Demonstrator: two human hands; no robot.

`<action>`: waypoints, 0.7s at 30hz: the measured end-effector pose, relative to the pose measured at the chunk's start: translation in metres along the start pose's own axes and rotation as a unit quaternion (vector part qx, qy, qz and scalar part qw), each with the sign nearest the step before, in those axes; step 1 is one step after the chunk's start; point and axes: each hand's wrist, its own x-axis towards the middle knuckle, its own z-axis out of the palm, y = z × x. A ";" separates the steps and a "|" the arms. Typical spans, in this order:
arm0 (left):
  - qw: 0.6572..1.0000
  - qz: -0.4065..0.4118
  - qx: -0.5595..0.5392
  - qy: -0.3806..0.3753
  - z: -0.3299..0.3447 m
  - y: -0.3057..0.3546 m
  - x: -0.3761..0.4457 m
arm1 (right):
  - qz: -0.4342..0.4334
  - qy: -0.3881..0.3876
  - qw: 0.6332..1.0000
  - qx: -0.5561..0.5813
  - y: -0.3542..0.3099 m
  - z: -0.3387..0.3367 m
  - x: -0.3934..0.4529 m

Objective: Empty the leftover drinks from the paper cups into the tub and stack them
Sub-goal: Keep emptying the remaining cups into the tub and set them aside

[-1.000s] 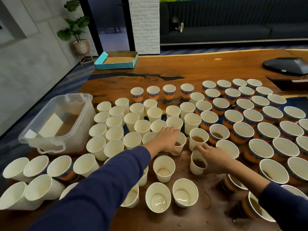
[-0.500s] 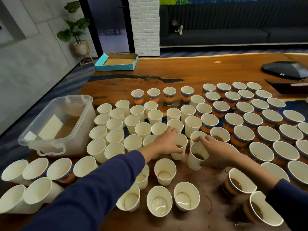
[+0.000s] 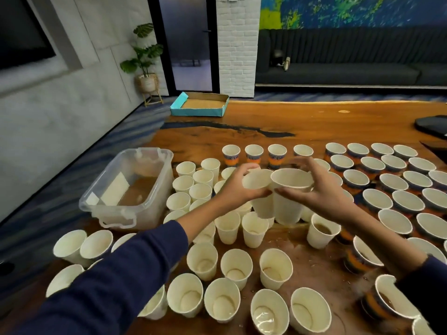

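Above the crowd of cups on the wooden table (image 3: 314,122), each hand holds one white paper cup, side by side and touching. My left hand (image 3: 238,187) grips the left cup (image 3: 260,189) round its rim and side. My right hand (image 3: 321,189) grips the right cup (image 3: 289,204), fingers curled over its far rim. Both cups are upright; their contents are hidden. The clear plastic tub (image 3: 131,187) with brown liquid in it stands at the table's left edge, left of the lifted cups.
Several white cups stand near and left, some with a little liquid. Patterned orange-blue cups (image 3: 396,189) fill the right. One white cup (image 3: 321,233) holds brown drink. A teal cardboard tray (image 3: 200,105) sits at the far edge. Spilled liquid wets the table front.
Both hands have risen from the table, each lifting a white cup clear of the others and bringing the two cups together. The view has tilted up.
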 end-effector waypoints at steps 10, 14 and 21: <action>0.980 -0.060 -0.158 0.109 -0.099 -0.028 -0.023 | -0.013 0.057 0.980 0.191 -0.074 0.093 0.049; 0.969 -0.078 -0.160 0.170 -0.144 -0.041 -0.030 | -0.049 0.039 0.984 0.167 -0.098 0.128 0.074; 0.973 -0.067 0.037 0.216 -0.219 -0.071 -0.040 | -0.105 -0.042 0.991 0.075 -0.129 0.187 0.114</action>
